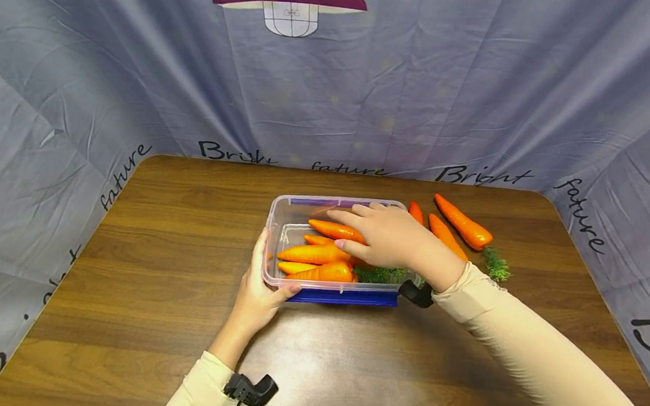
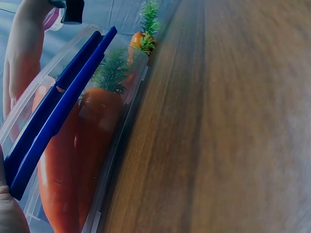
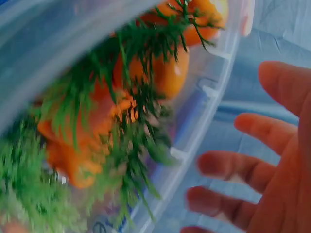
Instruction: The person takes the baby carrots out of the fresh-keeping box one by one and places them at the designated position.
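Head view: We see a clear box (image 1: 295, 213) on the wooden table (image 1: 182, 248), nearer its far edge than its near one. Several carrots (image 1: 309, 254) lie inside, tips toward the box's left edge, their green tops (image 1: 379, 275) gathered near its right end. The left hand (image 1: 261, 294) clasps the near left corner, fingers along the left wall and thumb at the near rim, beside the blue latch (image 1: 346, 296). The right hand (image 1: 388, 234) spreads loosely over the box's right half; we cannot tell whether its thumb touches a carrot. Beyond the box's right edge, toward the table's far right corner, we find loose carrots (image 1: 462, 223), one of them partly hidden behind the box.

Left wrist view: We note the latch standing out from the wall, unfastened, with two carrots showing through the clear side.

Right wrist view: We observe the right fingers wide apart with nothing between them; the green tops nearby are blurred.

We judge the step in hand to be laying carrots in the box, partly done. The next move would call for lifting the right hand clear of the rim and reaching rightward for a loose carrot, while the left steadies the corner.
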Available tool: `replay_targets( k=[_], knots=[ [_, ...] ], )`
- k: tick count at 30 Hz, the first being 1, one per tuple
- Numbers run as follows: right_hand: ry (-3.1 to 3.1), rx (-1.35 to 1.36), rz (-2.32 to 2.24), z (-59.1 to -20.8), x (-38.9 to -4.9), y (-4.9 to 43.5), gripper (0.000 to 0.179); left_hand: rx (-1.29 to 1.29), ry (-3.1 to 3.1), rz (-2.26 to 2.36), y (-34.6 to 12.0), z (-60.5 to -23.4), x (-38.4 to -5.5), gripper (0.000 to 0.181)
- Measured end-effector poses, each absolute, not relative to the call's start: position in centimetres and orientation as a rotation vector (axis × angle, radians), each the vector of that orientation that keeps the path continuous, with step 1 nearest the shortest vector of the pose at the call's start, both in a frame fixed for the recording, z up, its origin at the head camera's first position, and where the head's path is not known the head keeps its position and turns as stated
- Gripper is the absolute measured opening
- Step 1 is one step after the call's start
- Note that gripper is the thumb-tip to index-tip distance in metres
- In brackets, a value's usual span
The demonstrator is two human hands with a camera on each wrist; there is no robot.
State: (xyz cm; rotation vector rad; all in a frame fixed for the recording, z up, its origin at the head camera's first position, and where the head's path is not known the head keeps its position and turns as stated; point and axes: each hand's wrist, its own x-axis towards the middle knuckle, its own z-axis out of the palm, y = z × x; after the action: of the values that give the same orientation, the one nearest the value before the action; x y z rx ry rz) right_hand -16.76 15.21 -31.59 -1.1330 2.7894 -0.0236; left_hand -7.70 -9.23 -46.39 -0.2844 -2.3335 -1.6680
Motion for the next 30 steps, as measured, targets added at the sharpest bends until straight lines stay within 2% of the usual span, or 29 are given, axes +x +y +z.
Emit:
replay_targets(
  k=[6, 18, 30],
  knots=[
    [2.709, -1.208, -0.105, -32.5, -17.4, 14.0, 0.058, -0.29, -2.334, -1.681, -9.3, -46.5, -7.7, 0.112],
    [2.522, -1.259, 0.033, -33.5, -17.6, 12.3, 0.054, -0.291, -2.33, -1.669, -9.4, -46.5, -7.8, 0.111],
    [2.467, -1.162, 0.014, -34.8, -17.7, 11.7, 0.051, -0.273, -2.351, -1.635, -9.2, -46.3, -7.6, 0.11]
  ],
)
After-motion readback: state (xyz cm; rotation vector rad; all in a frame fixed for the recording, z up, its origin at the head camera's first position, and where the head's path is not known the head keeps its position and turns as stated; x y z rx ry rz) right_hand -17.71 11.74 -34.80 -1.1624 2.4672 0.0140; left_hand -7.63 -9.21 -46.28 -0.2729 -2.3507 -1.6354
